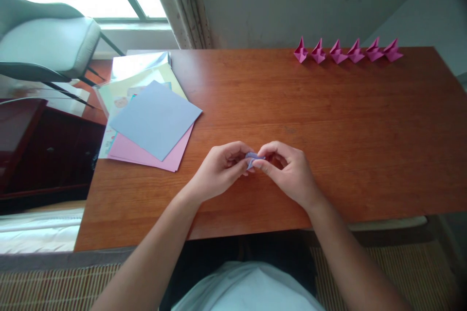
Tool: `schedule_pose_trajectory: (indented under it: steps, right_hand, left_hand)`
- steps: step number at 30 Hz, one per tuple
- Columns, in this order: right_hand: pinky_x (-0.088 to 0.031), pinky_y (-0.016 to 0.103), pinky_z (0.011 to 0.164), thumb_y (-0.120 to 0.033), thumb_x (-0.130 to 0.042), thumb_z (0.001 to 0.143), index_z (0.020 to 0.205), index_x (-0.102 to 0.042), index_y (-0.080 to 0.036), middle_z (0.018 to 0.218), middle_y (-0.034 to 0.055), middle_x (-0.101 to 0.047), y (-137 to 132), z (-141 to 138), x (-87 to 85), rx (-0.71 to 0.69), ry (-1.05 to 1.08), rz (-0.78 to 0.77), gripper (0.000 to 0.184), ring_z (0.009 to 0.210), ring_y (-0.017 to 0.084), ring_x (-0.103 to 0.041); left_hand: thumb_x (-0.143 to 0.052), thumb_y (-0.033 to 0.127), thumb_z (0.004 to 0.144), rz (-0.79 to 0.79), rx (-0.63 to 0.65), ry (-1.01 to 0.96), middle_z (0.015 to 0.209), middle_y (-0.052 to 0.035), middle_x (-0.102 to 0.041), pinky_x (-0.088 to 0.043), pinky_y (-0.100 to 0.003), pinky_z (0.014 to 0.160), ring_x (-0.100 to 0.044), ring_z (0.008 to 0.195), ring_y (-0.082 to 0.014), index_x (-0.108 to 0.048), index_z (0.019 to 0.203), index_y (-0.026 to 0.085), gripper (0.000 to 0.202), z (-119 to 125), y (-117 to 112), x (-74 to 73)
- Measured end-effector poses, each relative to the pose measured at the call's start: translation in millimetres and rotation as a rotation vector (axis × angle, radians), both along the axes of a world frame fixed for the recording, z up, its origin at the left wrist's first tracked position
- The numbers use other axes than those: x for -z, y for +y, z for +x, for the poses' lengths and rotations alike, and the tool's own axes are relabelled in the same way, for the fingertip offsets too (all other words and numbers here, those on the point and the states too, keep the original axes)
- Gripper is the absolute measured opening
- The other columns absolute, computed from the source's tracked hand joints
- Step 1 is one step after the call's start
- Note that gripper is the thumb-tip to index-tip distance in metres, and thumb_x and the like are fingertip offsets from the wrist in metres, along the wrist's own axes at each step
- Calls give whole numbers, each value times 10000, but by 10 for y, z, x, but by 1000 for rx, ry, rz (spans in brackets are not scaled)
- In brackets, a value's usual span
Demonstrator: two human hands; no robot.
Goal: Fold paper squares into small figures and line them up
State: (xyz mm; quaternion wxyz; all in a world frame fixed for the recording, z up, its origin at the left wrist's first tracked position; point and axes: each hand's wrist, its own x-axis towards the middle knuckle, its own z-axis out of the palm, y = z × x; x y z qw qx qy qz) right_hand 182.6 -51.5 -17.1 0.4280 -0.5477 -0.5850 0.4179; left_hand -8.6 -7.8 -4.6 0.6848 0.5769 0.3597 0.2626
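Between my two hands is a small piece of folded blue-purple origami paper (pixel 252 159), held above the near part of the wooden table. My left hand (pixel 225 165) pinches it from the left with thumb and fingers. From the other side, my right hand (pixel 286 170) grips its right end between thumb and forefinger. The fingers cover much of the paper, so its full shape is hidden. Along the table's far edge stands a row of several folded pink origami figures (pixel 337 52) with pointed tips.
Left on the wooden table (pixel 248 92) lies a blue square sheet (pixel 156 119) over pink sheets (pixel 175 158) and printed paper packets (pixel 171 75). A grey chair (pixel 47 43) stands beyond the table's left side, near a window and a curtain (pixel 182 5).
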Motion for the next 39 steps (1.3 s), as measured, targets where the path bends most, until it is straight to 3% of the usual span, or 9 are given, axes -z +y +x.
schedule_pose_trajectory:
  steps: [4, 8, 12, 21, 30, 39]
  right_hand:
    - [-562, 296, 719, -406, -809, 823, 1048, -705, -261, 923, 16, -742, -5, 15, 76, 14, 114, -92, 287, 830, 179, -700]
    - [-593, 320, 759, -403, -792, 839, 1035, -759, -252, 1006, 48, -770, 12, 24, 89, 16, 142, -80, 250, 875, 197, -720]
    - [-605, 292, 733, -359, -791, 845, 982, -772, -245, 949, 32, -779, 23, 16, 75, 51, 200, -53, 179, 843, 175, -724]
    - [-631, 283, 754, -347, -797, 840, 978, -751, -231, 934, 25, -784, 27, 3, 97, 81, 257, -55, 187, 838, 165, -743]
    - [-566, 282, 696, -329, -701, 923, 895, -716, -246, 889, 20, -743, -3, 38, 93, 56, 9, 121, 89, 807, 167, -693]
    - [-570, 341, 851, -214, -667, 948, 946, -720, -278, 1031, 20, -760, 5, 128, 25, -99, -126, 328, 83, 952, 184, -713]
  left_hand:
    - [-674, 321, 943, -40, -26, -29, 836, -44, -692, -524, -215, 648, -653, 735, -120, -640, 984, 134, 195, 26, -21, 17]
    - [-686, 364, 935, -82, -96, -33, 830, -29, -691, -512, -203, 612, -657, 713, -116, -605, 983, 152, 232, 47, -30, 14]
    - [-660, 415, 949, -113, -77, -51, 835, -35, -695, -516, -210, 624, -657, 716, -120, -641, 1005, 148, 274, 56, -39, -20]
    - [-763, 351, 875, -106, -139, -57, 895, -54, -719, -522, -221, 655, -654, 730, -118, -671, 1013, 135, 273, 108, -60, 1]
    - [-748, 373, 883, -124, -168, -79, 837, -30, -705, -508, -205, 604, -644, 684, -109, -664, 972, 139, 264, 88, -21, -34]
    - [-822, 317, 808, -164, -166, -54, 833, -22, -718, -510, -212, 607, -657, 665, -112, -621, 960, 159, 297, 80, 8, 29]
